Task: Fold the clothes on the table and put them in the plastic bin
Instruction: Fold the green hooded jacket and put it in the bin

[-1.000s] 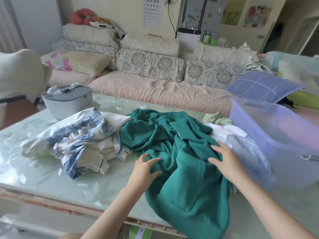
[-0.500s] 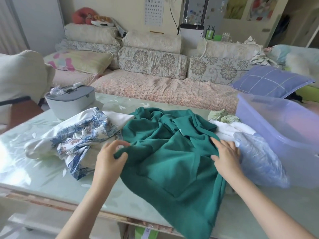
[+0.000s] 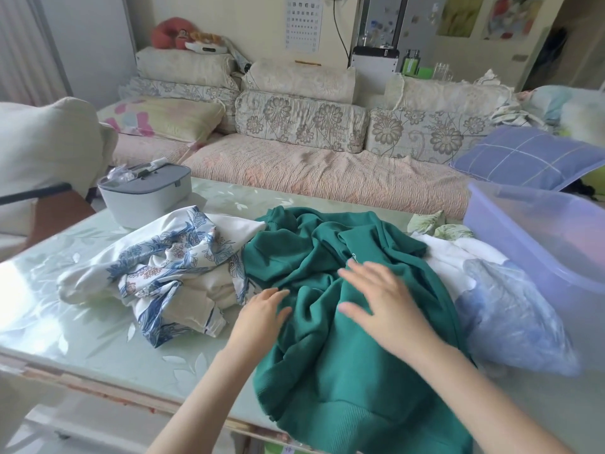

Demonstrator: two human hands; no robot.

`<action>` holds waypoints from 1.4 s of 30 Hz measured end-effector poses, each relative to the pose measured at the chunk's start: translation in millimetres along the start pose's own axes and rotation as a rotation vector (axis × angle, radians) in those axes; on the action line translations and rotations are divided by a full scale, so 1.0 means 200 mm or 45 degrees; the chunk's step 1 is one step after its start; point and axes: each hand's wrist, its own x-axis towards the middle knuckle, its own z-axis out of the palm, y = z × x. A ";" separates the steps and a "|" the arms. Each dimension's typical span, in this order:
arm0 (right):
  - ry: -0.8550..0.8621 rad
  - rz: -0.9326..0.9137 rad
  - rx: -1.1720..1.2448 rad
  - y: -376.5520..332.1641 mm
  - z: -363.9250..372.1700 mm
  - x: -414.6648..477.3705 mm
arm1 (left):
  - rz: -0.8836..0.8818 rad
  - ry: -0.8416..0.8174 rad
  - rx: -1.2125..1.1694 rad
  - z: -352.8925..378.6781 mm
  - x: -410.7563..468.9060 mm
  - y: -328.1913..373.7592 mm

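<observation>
A crumpled green sweatshirt [image 3: 330,257] lies in the middle of the table [image 3: 65,326], its ribbed hem hanging over the near edge. My left hand [image 3: 262,319] rests with straight fingers on its left edge. My right hand [image 3: 383,299] lies flat and spread on the middle of the sweatshirt, slightly blurred. A blue-and-white floral garment [image 3: 170,267] is bunched to the left. White clothes [image 3: 448,260] and a light blue sheer piece [image 3: 510,309] lie to the right, against the translucent purple plastic bin [image 3: 537,237].
A grey-and-white lidded box [image 3: 144,194] stands at the table's far left. A small green-patterned cloth [image 3: 435,224] lies behind the white clothes. A sofa with cushions [image 3: 301,126] runs behind the table, and a cream-covered chair [image 3: 42,149] stands at the left.
My right hand has moved left from the sweatshirt's right edge onto its middle. My left hand let go of the pinched left edge and now lies flat, further right.
</observation>
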 end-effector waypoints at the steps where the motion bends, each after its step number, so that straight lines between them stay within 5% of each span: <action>1: -0.152 0.002 -0.028 -0.04 0.03 0.01 | -0.030 0.016 0.001 0.02 0.02 -0.02; 8: -0.596 0.155 -0.270 0.03 0.12 -0.03 | -0.118 -0.093 0.033 0.01 0.04 -0.05; 14: -0.640 0.132 -0.351 0.13 0.15 -0.06 | -0.261 0.247 -0.117 -0.30 -0.19 -0.04; 19: -0.693 0.146 -0.240 0.08 0.15 -0.05 | -0.358 -0.298 0.247 -0.30 -0.34 -0.06; 23: -0.287 0.202 0.043 -0.11 0.06 0.14 | -0.309 0.036 0.023 -0.22 -0.23 -0.09; 25: -0.184 0.227 0.069 -0.20 0.09 0.31 | -0.271 0.041 -0.077 -0.17 -0.16 -0.07; 30: -0.425 0.424 -0.170 -0.30 0.31 0.66 | -0.304 0.012 -0.039 -0.07 -0.14 -0.09; 33: -0.361 0.401 -0.292 -0.32 0.40 0.76 | -0.325 0.029 -0.028 -0.08 -0.14 -0.10; 38: 0.320 0.634 0.644 -0.32 0.36 0.93 | -0.379 0.271 -0.336 -0.19 -0.15 -0.06; 42: 0.597 0.504 0.989 -0.44 0.18 1.18 | -0.408 0.558 -0.616 -0.31 -0.16 0.00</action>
